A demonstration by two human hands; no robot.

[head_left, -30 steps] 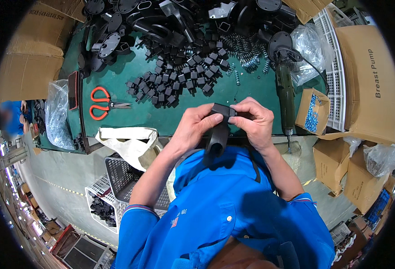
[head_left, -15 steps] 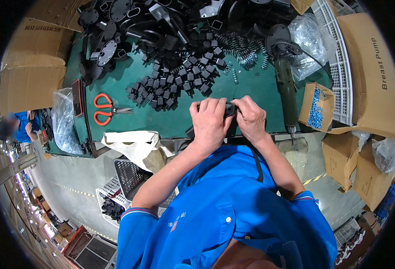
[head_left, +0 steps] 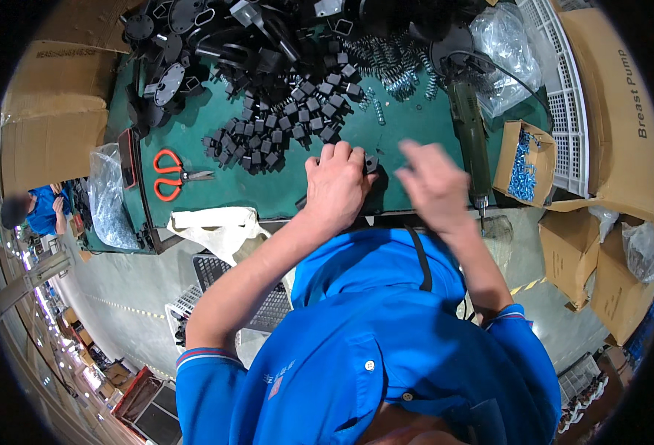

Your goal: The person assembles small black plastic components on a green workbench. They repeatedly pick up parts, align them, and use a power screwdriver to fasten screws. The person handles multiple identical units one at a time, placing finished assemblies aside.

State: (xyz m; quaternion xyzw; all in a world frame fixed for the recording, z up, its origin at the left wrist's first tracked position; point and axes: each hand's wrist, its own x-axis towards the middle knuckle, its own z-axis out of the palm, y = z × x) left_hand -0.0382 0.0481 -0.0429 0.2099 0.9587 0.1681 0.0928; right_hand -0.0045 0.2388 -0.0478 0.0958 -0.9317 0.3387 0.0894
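Your left hand [head_left: 336, 182] was clamped on a black part [head_left: 371, 164], close to the middle of the near edge of the green surface [head_left: 268, 194]. Your fingers hid most of it, but 1 end peeked out by your thumb. Your right hand [head_left: 437, 185] was near it but not touching, with its fingers apart and blurry; I could not tell if they had a tiny thing in them.

To hold the part well, it seemed best to wrap your left fingers snugly round it, so it could not roll or slip over the near edge. Leaving that end bare looked smart, since your right fingers had room there.

The part looked hard and smooth, like plastic. Toward the far edge was a heap of black blocks [head_left: 297, 119], boxy with flat sides. The springs [head_left: 397, 63] beside them were thin, shiny metal curls, and 1 loose spring [head_left: 379, 113] lay closer to you. By the right edge, a brown card box [head_left: 544, 165] held shiny blue screws [head_left: 521, 174].
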